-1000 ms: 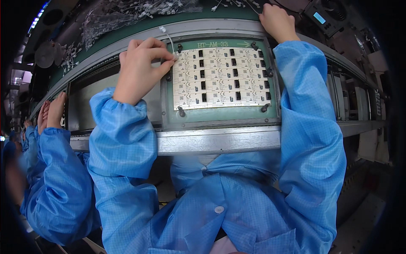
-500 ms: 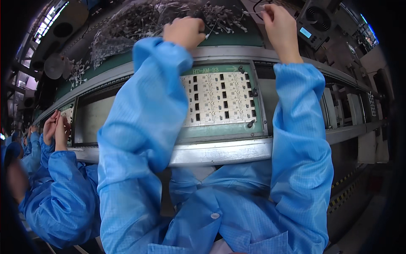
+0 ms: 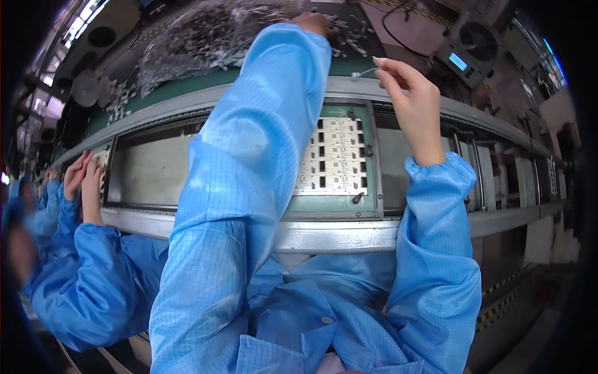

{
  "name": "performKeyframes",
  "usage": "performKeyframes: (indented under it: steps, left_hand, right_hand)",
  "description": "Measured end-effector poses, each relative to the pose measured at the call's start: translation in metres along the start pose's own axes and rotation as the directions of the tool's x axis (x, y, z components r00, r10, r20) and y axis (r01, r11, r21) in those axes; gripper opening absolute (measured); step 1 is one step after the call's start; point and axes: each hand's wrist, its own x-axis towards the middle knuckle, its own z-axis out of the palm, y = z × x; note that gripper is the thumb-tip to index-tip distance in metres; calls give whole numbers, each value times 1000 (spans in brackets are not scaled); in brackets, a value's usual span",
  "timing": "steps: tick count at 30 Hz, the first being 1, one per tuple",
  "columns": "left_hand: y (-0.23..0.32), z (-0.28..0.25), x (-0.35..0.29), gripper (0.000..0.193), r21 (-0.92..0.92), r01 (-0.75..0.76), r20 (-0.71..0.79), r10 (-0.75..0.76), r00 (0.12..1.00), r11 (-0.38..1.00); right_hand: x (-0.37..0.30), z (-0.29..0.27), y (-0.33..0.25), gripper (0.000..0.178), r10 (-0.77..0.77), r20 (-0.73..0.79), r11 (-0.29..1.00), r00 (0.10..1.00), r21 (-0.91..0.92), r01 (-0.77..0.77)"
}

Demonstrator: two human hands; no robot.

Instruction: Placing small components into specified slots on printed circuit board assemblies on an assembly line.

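Note:
My right hand (image 3: 413, 98) is raised over the far rail, its thumb and fingers pinched on a short thin wire (image 3: 367, 72) with a small pale connector at its end. Farther off, my left hand (image 3: 313, 23) is at the pile of white-ended wires (image 3: 349, 38); its fingers are hidden, so I cannot see whether it holds any. Below my arms lies a green carrier plate (image 3: 324, 204) bearing a panel of white circuit boards (image 3: 341, 157) with black parts. My left sleeve covers the panel's left part.
Metal conveyor rails (image 3: 336, 237) run across near and far. A clear plastic bag (image 3: 187, 47) lies with the wires on the green bench (image 3: 230, 78). A fan-like device with a lit display (image 3: 458, 61) stands at the far right. A co-worker's hands (image 3: 84, 177) are at the left.
My left hand has reached farther right into the wire pile. My right hand has come down and nearer, carrying the wire away from the pile toward the far rail.

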Motion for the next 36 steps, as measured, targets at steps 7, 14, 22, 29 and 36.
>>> performKeyframes:
  steps: [7,14,22,29,36]
  left_hand:
    - [6,4,-25,24,-133,-30,-46,24,999,991]
    - [-34,-23,-22,38,-98,-161,177,177,968,982]
    - [-6,-19,-51,32,-69,-223,150,231,961,972]
    - [4,-27,-25,35,-61,-265,95,270,958,962]
    - [-71,-78,4,30,-460,-577,-346,462,817,675]
  right_hand:
    - [-6,13,-8,23,123,87,969,989,204,-138]
    - [-6,26,-28,21,109,69,976,992,183,-121]
    - [-14,20,-10,20,98,83,982,992,154,-110]
    - [-15,11,-4,19,109,38,990,993,82,-112]
    - [-15,36,-20,17,71,63,993,995,85,-76]
